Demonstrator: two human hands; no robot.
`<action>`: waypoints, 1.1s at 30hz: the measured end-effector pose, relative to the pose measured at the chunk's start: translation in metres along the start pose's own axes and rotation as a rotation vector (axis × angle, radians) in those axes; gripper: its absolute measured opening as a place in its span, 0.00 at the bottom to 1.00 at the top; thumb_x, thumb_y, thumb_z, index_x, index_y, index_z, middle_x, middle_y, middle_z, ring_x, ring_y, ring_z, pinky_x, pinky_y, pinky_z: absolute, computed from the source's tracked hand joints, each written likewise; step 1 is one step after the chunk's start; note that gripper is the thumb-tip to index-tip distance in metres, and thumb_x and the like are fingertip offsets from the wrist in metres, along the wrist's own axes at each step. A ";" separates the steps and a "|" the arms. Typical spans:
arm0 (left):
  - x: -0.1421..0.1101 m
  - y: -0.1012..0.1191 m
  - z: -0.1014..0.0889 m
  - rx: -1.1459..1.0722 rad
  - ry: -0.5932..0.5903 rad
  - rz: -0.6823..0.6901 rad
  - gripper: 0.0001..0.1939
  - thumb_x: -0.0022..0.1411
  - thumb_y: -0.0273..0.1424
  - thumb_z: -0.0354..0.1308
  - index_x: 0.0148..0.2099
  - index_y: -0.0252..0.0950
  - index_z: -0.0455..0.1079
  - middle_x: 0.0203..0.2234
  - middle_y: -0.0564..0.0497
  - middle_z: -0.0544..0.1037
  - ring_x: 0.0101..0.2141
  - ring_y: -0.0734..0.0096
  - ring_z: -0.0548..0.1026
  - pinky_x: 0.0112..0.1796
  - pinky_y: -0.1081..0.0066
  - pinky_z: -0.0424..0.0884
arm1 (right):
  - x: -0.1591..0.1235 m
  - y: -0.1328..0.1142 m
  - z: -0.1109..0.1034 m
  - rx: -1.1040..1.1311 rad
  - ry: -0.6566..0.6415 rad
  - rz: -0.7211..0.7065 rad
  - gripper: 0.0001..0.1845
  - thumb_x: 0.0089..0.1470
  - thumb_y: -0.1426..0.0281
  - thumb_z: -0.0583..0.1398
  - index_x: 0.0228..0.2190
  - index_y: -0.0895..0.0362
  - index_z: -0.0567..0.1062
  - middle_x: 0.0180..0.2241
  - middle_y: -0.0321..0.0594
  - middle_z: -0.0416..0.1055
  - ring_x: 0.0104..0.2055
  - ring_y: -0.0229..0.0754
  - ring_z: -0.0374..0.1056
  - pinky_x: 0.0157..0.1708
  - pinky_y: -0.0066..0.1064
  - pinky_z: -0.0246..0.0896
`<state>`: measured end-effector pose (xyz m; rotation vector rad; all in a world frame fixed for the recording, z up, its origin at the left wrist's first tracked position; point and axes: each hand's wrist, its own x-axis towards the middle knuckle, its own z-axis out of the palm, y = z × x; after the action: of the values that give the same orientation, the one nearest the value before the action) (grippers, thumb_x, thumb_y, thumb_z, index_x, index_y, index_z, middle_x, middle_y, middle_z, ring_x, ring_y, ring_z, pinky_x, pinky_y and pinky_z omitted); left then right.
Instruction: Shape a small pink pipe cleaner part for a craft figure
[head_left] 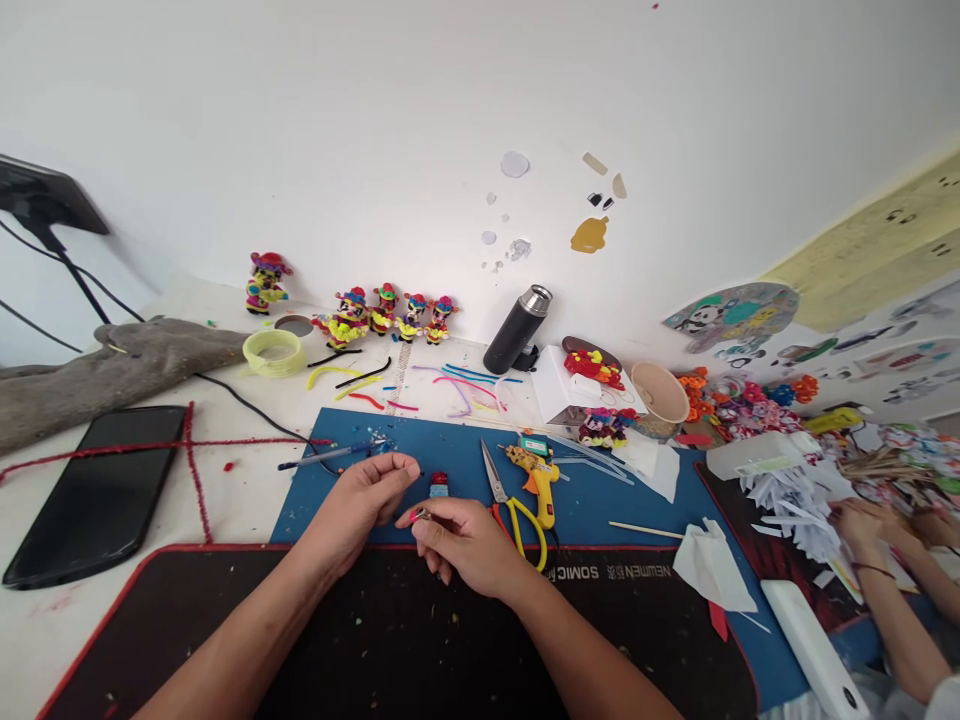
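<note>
Over the dark desk mat my left hand [373,497] is closed, its thumb and forefinger pinched together; whatever is between them is too small to make out. Close beside it, my right hand [469,540] is also closed, with a tiny pinkish and shiny spot at its fingertips that I cannot identify. Just beyond both hands, a small red and light-blue piece [439,485] lies on the blue mat [420,432]. Yellow-handled scissors [504,493] and a yellow glue gun [541,485] lie right of my right hand. A blue pen [322,457] rests left of my left hand.
Several pipe-cleaner figures [382,308] stand along the wall, behind loose coloured pipe cleaners [457,385]. A black flask [517,330] leans there. A phone [97,490] and a yellow tape roll [274,353] are at left. At right, another person's hands [870,525] are near white paper strips [799,510].
</note>
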<state>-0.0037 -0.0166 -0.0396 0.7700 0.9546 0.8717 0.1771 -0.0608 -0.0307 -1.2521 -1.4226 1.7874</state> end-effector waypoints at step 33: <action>-0.001 0.000 0.001 -0.023 -0.028 0.000 0.25 0.53 0.51 0.73 0.35 0.35 0.74 0.16 0.64 0.52 0.20 0.80 0.44 0.22 0.73 0.42 | 0.018 -0.001 0.013 -0.336 0.412 -0.135 0.25 0.61 0.57 0.58 0.19 0.53 0.56 0.19 0.28 0.49 0.24 0.35 0.46 0.25 0.31 0.41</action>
<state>-0.0036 -0.0179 -0.0391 0.7609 0.9189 0.8682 0.1575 -0.0515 -0.0349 -1.5429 -1.5524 1.1448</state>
